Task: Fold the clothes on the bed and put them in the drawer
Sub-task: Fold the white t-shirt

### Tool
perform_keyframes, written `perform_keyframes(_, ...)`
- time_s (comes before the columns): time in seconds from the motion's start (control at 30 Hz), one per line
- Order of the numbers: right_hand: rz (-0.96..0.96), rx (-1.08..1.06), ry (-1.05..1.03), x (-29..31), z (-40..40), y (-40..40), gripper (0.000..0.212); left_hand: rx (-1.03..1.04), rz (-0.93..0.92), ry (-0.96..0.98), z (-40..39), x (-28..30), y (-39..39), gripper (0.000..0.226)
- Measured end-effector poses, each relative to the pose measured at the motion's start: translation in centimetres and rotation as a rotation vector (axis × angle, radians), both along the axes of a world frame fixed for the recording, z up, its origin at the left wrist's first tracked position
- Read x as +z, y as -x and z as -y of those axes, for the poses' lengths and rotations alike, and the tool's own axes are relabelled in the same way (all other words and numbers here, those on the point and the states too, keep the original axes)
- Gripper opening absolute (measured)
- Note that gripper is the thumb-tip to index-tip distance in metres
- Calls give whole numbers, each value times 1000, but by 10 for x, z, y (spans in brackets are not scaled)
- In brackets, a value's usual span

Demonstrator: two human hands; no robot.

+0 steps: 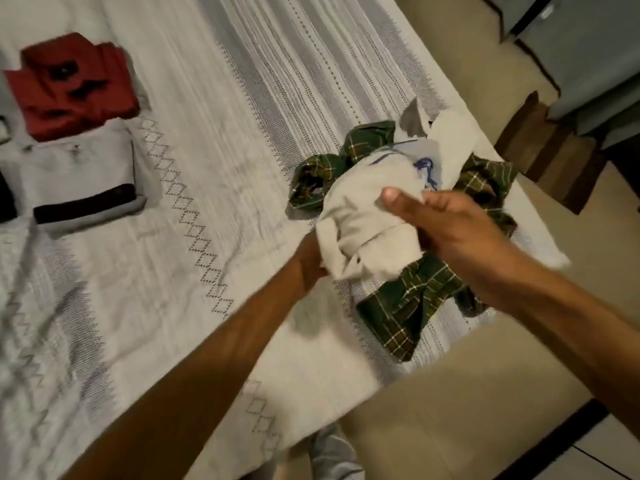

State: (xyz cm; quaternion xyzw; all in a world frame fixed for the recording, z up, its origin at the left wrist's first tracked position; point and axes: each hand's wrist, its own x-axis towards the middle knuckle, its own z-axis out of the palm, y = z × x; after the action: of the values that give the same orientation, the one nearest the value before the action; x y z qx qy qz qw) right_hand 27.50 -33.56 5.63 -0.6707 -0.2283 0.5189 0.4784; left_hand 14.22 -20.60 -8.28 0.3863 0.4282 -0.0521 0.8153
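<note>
**Q:** What are the hands doing?

**A:** Both hold a crumpled pale grey garment (363, 216) with a blue print, at the right edge of the bed (214, 140). The right hand (446, 220) grips it from the right, thumb laid over the cloth. The left hand (313, 261) clutches its lower left corner; its fingers are mostly hidden by the fabric.

**Q:** What lies under it?

**A:** A rumpled green plaid shirt (408, 306), spread on the white patterned bedcover, touching the grey garment.

**Q:** Anything else on the bed?

**A:** Far left, a folded red garment (69, 84) rests partly on a folded grey garment with a black band (83, 181), well apart from the hands.
</note>
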Motion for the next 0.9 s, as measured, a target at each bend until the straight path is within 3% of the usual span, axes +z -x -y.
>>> perform_keyframes(0.07, 8, 104, 17, -8, -5, 37, 42, 0, -133, 75, -25, -9, 38, 57)
perform_keyframes(0.13, 12, 198, 10, -11, -14, 68, 49, -50, -67, 245, -45, -11, 87, 80)
perform_keyframes(0.23, 80, 196, -5, 5, -37, 86, 53, -95, 71, 269, -61, 7, 138, 71)
perform_keyframes(0.4, 219, 92, -99, 80, -82, 103, 64, -196, 191, -101, -72, 101, 195, 36)
perform_keyframes(0.47, 268, 73, -116, 122, -92, 124, 62, -239, 232, -277, -75, 156, 221, 48)
perform_keyframes(0.53, 276, 80, -129, 158, -96, 139, 54, -305, 265, -427, -74, 207, 235, 75)
perform_keyframes(0.6, 270, 83, -152, 199, -96, 162, 44, -315, 244, -695, -67, 257, 246, 101)
perform_keyframes(0.63, 261, 66, -156, 217, -94, 172, 41, -260, 227, -849, -62, 274, 247, 104)
perform_keyframes(0.73, 245, 29, -200, 286, -85, 207, 37, -4, 240, -1095, -47, 334, 253, 77)
perform_keyframes(0.83, 283, -14, -224, 341, -65, 232, 41, 51, 234, -1290, -43, 389, 269, 18)
perform_keyframes(0.9, 251, -64, -209, 366, -54, 232, 40, 106, 266, -1348, -49, 417, 281, 21)
